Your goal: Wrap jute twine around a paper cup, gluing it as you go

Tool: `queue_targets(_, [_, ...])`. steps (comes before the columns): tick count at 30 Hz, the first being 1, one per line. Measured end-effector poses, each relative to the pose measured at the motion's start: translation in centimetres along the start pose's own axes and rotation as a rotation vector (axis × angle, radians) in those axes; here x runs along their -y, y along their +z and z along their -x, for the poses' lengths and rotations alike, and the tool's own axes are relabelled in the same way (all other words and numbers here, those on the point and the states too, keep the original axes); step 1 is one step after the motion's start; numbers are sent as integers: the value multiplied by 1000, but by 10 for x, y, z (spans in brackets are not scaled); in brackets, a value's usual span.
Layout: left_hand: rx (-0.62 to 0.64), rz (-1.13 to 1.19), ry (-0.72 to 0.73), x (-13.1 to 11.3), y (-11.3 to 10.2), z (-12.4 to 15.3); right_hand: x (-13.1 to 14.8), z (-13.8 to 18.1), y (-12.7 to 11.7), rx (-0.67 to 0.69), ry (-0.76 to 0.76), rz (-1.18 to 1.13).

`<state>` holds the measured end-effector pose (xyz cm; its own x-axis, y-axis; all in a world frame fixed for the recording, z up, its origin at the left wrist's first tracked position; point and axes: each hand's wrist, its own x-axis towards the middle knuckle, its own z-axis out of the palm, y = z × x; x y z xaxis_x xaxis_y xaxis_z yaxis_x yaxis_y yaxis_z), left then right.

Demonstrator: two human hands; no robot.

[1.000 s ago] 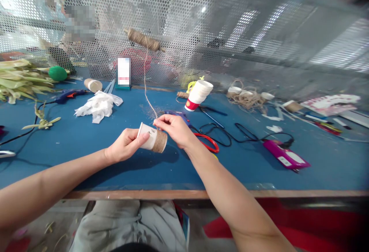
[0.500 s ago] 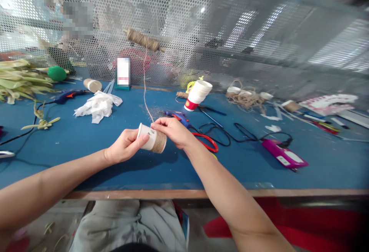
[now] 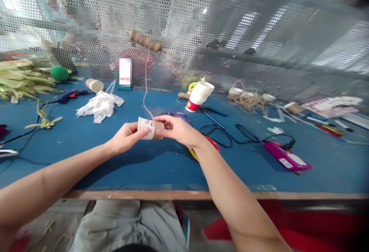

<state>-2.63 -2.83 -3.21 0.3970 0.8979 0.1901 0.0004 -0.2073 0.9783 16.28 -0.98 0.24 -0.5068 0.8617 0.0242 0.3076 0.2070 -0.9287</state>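
A white paper cup (image 3: 146,124) lies sideways in the air above the table, its rim toward the left. Brown twine (image 3: 158,130) is wound around its right part. My left hand (image 3: 126,136) grips the cup near the rim, thumb on the printed side. My right hand (image 3: 175,130) closes around the twine-wrapped end, fingertips where the loose strand (image 3: 146,87) meets the cup. That strand rises to a twine spool (image 3: 145,41) on a stick at the mesh panel. Beyond my right hand lies a blue glue gun (image 3: 178,116), partly hidden.
Stacked paper cups (image 3: 198,96) lean behind my hands. White crumpled plastic (image 3: 100,105) and another glue gun (image 3: 69,95) lie left. A purple power strip (image 3: 286,156), black cable and tangled twine (image 3: 248,100) are on the right. A perforated metal panel (image 3: 178,25) borders the back.
The cup has turned about its length, so a printed red figure now shows. My right hand has shifted and wraps the twine end more, with its thumb on the near side.
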Motion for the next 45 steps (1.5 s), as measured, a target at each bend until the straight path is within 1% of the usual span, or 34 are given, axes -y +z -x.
queue_targets(1, [-1, 148, -77, 0, 0, -2, -3, -1, 2, -26, -41, 77])
queue_targets(3, [-44, 381, -215, -1, 1, -5, -7, -4, 6, -73, -111, 232])
queue_targets(4, [-72, 456, -270, -1, 0, -6, -9, -5, 8, -90, -144, 309])
queue_targets(6, [-113, 521, -344, 0, -1, -8, -10, -6, 13, -104, -213, 445])
queue_targets(8, [-119, 510, -352, 2, -2, -9, -10, -6, 17, -101, -257, 526])
queue_targets(10, [-111, 460, -314, 5, -2, -8, -10, -6, 19, -99, -276, 526])
queue_targets(14, [-88, 337, -270, 7, 1, -6, -9, -7, 18, -135, -316, 356])
queue_targets(17, [-69, 264, -275, 4, 3, -4, -9, -8, 18, -168, -294, 271])
queue_targets(21, [-61, 214, -258, 3, 4, -3, -8, -8, 21, -127, -313, 276])
queue_targets(26, [-103, 94, -243, 8, 3, -4, -8, -7, 28, -103, -331, 284])
queue_targets(29, [-110, 61, -246, 10, 3, -4, -6, -7, 27, -94, -340, 310])
queue_targets(31, [-121, 74, -251, 10, 3, -5, -5, -9, 18, -151, -304, 351])
queue_targets(33, [-141, 88, -258, 10, 4, -5, -4, -13, 1, -294, -180, 454])
queue_targets(34, [-152, 86, -261, 10, 4, -5, -5, -15, -11, -384, -86, 541])
queue_targets(35, [-162, 77, -262, 10, 4, -5, -7, -18, -23, -463, 53, 658])
queue_targets(36, [-174, 63, -260, 10, 4, -6, -10, -20, -35, -507, 215, 777])
queue_targets(38, [-199, 27, -245, 12, 4, -6, -20, -25, -55, -501, 350, 817])
queue_targets(40, [-224, -18, -228, 13, 3, -7, -33, -28, -68, -469, 434, 805])
queue_targets(43, [-236, -71, -226, 15, 2, -8, -48, -30, -72, -471, 477, 745])
queue_targets(45, [-229, -87, -226, 14, 2, -8, -47, -29, -70, -484, 468, 675])
